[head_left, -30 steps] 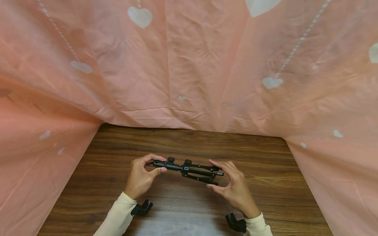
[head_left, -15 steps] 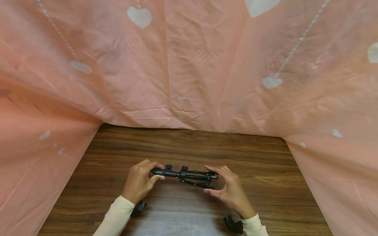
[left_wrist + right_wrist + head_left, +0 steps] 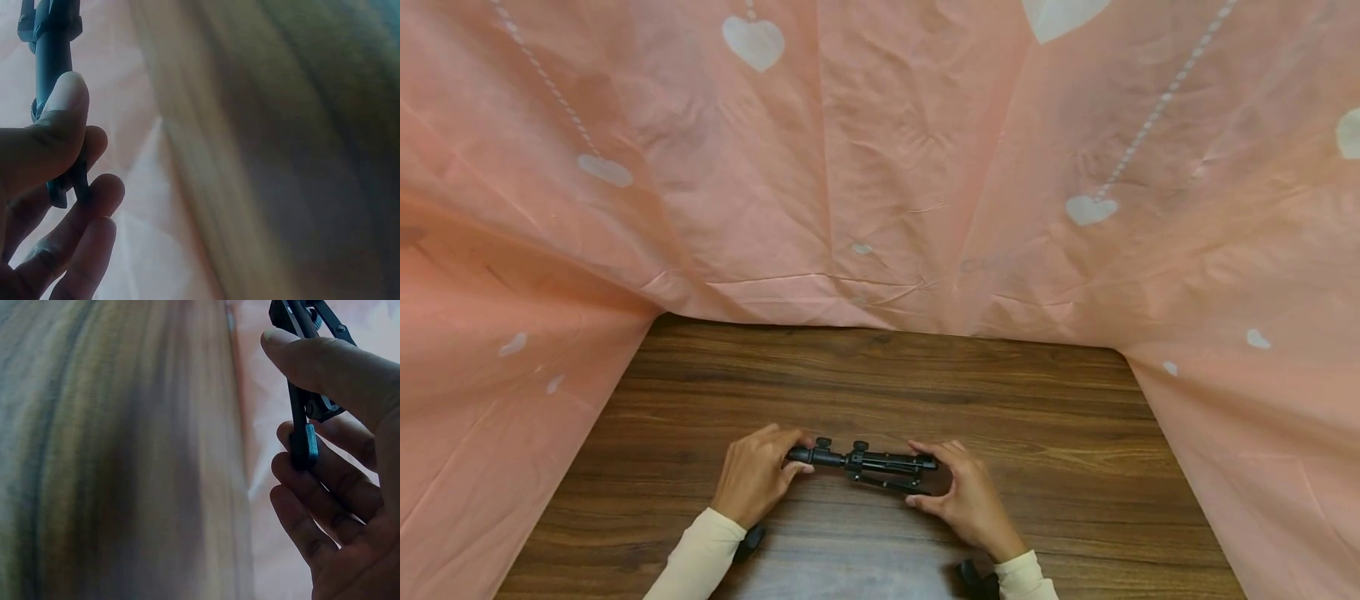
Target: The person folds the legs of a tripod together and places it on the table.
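A small black tripod [image 3: 883, 463], its legs folded together, lies crosswise between my two hands in the head view. My left hand [image 3: 754, 471] pinches its head end between thumb and fingers; the left wrist view shows the thumb across the dark tube [image 3: 53, 62]. Around the leg end, my right hand [image 3: 966, 487] grips with thumb and fingers. Up close in the right wrist view, a leg's foot [image 3: 304, 447] sticks out past the thumb beside the fingers. Two round knobs [image 3: 861, 447] stand on the tripod's far side. Whether it touches the table cannot be told.
The brown wood-grain table [image 3: 880, 383] spreads under both hands. Pink cloth [image 3: 880, 167] with white hearts hangs behind it and along both sides. A black wrist mount [image 3: 977, 579] sits at the right sleeve, with another at the left.
Both hands have brought the tripod closer to the table's near side and slightly left. The right hand has moved left more than the left hand, and both keep their hold.
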The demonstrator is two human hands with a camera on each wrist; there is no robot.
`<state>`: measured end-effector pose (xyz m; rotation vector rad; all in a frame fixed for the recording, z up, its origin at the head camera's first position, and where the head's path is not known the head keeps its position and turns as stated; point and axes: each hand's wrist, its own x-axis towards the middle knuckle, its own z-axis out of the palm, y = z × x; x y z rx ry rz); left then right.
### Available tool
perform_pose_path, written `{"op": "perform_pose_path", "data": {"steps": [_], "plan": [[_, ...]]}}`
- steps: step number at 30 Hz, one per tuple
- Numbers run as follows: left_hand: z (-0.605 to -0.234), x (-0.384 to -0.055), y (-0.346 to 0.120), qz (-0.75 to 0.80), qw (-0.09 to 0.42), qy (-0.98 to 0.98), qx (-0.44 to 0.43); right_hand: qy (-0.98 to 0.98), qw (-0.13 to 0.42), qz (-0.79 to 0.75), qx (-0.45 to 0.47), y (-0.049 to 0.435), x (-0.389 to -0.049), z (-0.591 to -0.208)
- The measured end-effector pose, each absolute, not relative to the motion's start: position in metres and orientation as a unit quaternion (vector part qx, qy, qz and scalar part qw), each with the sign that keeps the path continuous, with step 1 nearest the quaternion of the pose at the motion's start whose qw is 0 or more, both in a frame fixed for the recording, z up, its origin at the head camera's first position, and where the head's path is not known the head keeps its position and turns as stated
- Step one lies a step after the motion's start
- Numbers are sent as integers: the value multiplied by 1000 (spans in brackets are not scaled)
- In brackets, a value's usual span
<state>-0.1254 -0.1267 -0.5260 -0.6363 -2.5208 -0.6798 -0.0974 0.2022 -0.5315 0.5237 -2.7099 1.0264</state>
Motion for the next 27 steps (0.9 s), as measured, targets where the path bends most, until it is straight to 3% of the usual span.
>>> {"op": "perform_pose_path", "data": {"steps": [10,27], "plan": [[-551,-123,-128,-248,174,-933,-192,-925,73,337,162,199,-96,-551],[-567,-125,-129,-250,160,-939,-176,-927,74,327,166,195,-98,-566]]}}
